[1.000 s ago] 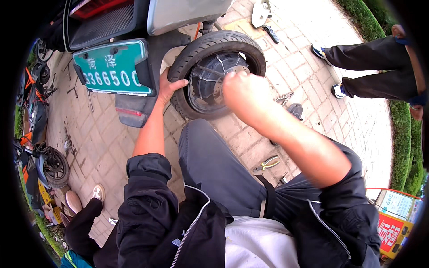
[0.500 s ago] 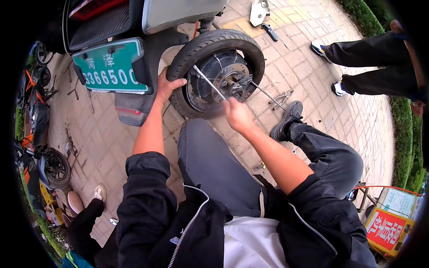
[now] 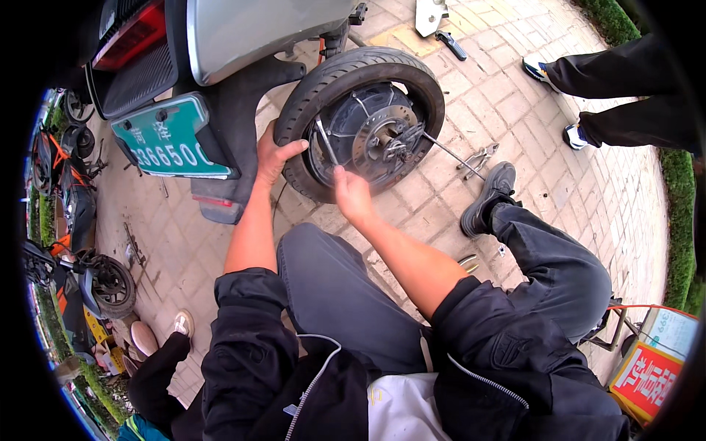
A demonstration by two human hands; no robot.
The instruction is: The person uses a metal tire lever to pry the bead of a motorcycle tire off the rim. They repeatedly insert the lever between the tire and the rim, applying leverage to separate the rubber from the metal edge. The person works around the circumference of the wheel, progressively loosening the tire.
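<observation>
A scooter wheel with a black tyre (image 3: 312, 87) stands tilted behind the scooter, its hub and brake disc (image 3: 365, 145) facing me. My left hand (image 3: 271, 158) is closed round the tyre's left side, thumb on top and fingers hidden behind it. My right hand (image 3: 354, 195), slightly blurred, grips the near end of a thin silver metal bar (image 3: 326, 141). The bar's far end touches or lies close to the rim's left inner edge. A second thin rod (image 3: 452, 155) slants from the hub's right side toward my shoe (image 3: 490, 197).
The grey scooter body (image 3: 254, 33), with a green licence plate (image 3: 168, 140), overhangs at upper left. Pliers (image 3: 478, 158) lie on the paving beside my shoe. A black-handled tool (image 3: 451, 45) lies farther off. Another person's legs (image 3: 625, 103) stand at right; parked bikes (image 3: 73, 220) line the left.
My right hand has moved left with the bar, which now stands steeper against the rim. My left hand keeps its grip on the tyre. The whole view has shifted slightly.
</observation>
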